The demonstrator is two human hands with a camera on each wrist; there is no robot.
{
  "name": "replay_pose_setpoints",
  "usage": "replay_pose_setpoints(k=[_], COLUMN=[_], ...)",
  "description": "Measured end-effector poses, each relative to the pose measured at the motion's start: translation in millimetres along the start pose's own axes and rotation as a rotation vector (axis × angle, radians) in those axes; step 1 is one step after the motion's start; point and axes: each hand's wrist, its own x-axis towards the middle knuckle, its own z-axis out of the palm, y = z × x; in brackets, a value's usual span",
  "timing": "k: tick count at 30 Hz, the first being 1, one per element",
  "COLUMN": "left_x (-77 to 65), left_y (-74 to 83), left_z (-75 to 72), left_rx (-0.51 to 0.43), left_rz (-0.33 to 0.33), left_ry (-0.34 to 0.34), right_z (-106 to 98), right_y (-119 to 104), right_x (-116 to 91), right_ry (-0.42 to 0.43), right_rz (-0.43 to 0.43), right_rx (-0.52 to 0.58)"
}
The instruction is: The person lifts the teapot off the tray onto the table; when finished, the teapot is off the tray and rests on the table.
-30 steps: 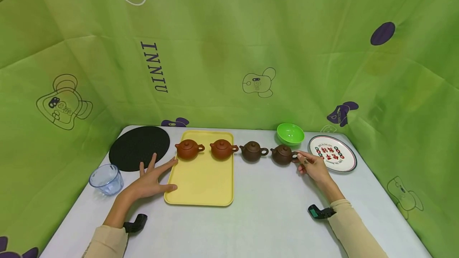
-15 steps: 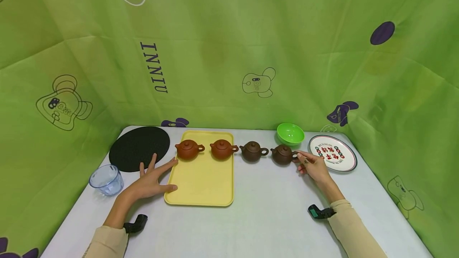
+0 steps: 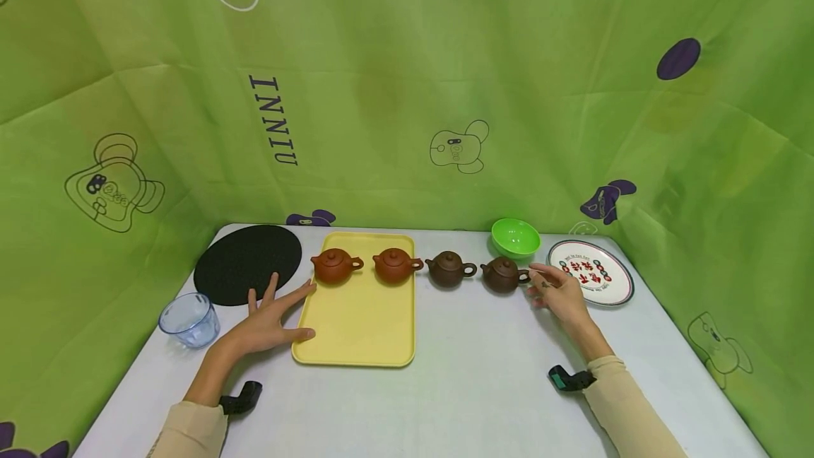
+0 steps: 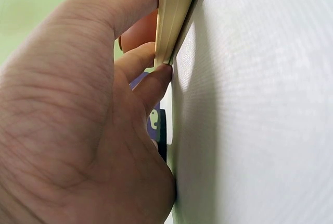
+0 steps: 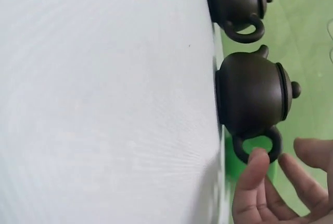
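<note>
Two reddish-brown teapots, one on the left (image 3: 333,266) and one on the right (image 3: 395,266), stand on the upper part of the yellow tray (image 3: 356,324). Two dark brown teapots, a nearer-middle one (image 3: 449,270) and a rightmost one (image 3: 502,276), continue the row on the white table. All spouts point left, lids on. My left hand (image 3: 261,327) is spread, its fingertips touching the tray's left edge; the left wrist view shows them at the tray's rim (image 4: 174,15). My right hand (image 3: 562,297) has its fingers parted, fingertips right at the rightmost teapot's handle (image 5: 276,143).
A black round mat (image 3: 248,260) lies at the back left, with a clear blue glass bowl (image 3: 191,320) in front of it. Behind the rightmost teapot is a green bowl (image 3: 515,239). An oval plate with red lettering (image 3: 600,292) lies right of it.
My right hand has loosened from the rightmost teapot's handle and shifted slightly right, fingers parting. The left hand, tray and teapots have stayed in place.
</note>
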Motion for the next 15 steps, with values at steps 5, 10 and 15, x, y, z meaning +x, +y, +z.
replay_pose_setpoints(k=[5, 10, 15], left_x=[0.5, 0.8, 0.0], left_y=[-1.0, -1.2, -0.7], left_z=[0.5, 0.9, 0.5], left_rx=[0.003, 0.002, 0.000], left_rz=[0.003, 0.003, 0.007], left_ry=[0.002, 0.000, 0.003], right_z=[0, 7, 20], right_y=[-14, -32, -48], right_x=[-7, -12, -16], right_ry=[0.022, 0.011, -0.044], right_rz=[-0.078, -0.166, -0.254], right_rx=[-0.068, -0.066, -0.100])
